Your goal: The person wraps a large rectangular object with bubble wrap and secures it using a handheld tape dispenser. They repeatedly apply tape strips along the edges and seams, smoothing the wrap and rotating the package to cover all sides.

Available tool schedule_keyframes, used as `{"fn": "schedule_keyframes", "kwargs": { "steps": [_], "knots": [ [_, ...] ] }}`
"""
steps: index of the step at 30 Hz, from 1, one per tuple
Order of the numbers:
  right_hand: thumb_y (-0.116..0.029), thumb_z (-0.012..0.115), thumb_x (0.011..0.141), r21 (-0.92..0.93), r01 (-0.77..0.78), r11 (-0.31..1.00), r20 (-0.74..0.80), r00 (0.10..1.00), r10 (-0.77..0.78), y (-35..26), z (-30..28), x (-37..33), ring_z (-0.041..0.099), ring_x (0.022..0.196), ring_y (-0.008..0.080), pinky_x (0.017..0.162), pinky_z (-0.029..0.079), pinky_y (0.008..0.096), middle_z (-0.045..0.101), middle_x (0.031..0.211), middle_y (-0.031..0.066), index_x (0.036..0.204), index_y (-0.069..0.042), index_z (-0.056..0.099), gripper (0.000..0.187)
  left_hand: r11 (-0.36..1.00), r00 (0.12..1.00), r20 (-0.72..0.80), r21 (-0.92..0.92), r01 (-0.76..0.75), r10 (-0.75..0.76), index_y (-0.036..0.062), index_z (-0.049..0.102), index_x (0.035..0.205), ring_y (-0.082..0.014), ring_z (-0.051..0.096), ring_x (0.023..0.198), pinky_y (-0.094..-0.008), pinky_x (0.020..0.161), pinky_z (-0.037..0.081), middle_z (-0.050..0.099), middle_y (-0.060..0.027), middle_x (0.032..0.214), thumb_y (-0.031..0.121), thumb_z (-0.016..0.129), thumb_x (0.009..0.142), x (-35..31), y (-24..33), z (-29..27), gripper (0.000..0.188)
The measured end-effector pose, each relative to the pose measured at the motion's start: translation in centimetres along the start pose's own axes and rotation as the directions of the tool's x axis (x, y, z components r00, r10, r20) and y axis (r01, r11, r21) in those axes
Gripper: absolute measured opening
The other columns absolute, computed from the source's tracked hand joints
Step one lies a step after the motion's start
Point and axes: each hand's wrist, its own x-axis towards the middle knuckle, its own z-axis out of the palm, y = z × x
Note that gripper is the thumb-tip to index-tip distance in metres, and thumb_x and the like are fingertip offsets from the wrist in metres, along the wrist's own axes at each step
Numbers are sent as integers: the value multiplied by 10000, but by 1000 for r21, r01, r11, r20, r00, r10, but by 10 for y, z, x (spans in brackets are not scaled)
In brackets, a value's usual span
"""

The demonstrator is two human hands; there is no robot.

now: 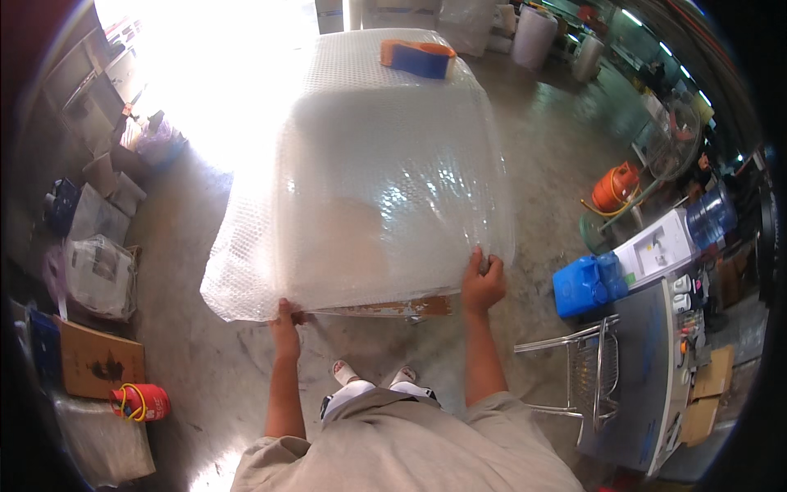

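Observation:
A sheet of clear bubble wrap (328, 164) covers a large flat-topped piece in front of me and hangs past its left side. My left hand (284, 328) pinches the wrap's near edge at the front left. At the front right, my right hand (484, 283) is closed on the same near edge, thumb and fingers together. Between my hands a strip of worn brown board edge (393, 307) shows under the film. On the far end of the wrap lies a tape dispenser (420, 59), blue and orange.
To the right stand a metal-framed chair (594, 373), a dark-topped table (623, 394), a blue jerrycan (580, 287), a white water dispenser (656, 250) and an orange gas cylinder (615, 189). On the left are a red gas cylinder (152, 403), a cardboard box (102, 361) and wrapped items.

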Motion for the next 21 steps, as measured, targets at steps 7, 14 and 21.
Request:
{"fn": "schedule_keyframes", "kwargs": {
  "steps": [7, 14, 21],
  "knots": [
    [-311, 822, 915, 291, -66, 954, 2, 998, 68, 6, 9, -24, 674, 690, 355, 624, 532, 440, 687, 808, 142, 964, -28, 663, 328, 987, 996, -52, -146, 68, -76, 60, 589, 971, -156, 573, 797, -321, 749, 455, 608, -55, 886, 548, 582, 1047, 10, 6, -6, 494],
    [-276, 811, 935, 367, 32, 930, 43, 998, -51, 10, 6, -25, 656, 685, 312, 634, 532, 402, 690, 848, 140, 1029, -12, 658, 320, 786, 696, -364, 282, -550, 618, 42, 546, 1197, -239, 544, 1209, -379, 1016, 414, 553, -126, 1297, 174, 663, 945, -22, 76, 32, 308],
    [-227, 788, 946, 322, -81, 943, 316, 949, -27, 20, -25, -16, 681, 770, 319, 706, 556, 421, 682, 885, 145, 1064, 8, 646, 299, -52, 552, 645, 674, -737, 529, 157, 481, 1558, -462, 255, 1553, -598, 1239, 218, 275, -296, 1668, 556, 723, 887, 39, 94, 77, 818]
  ]
}}
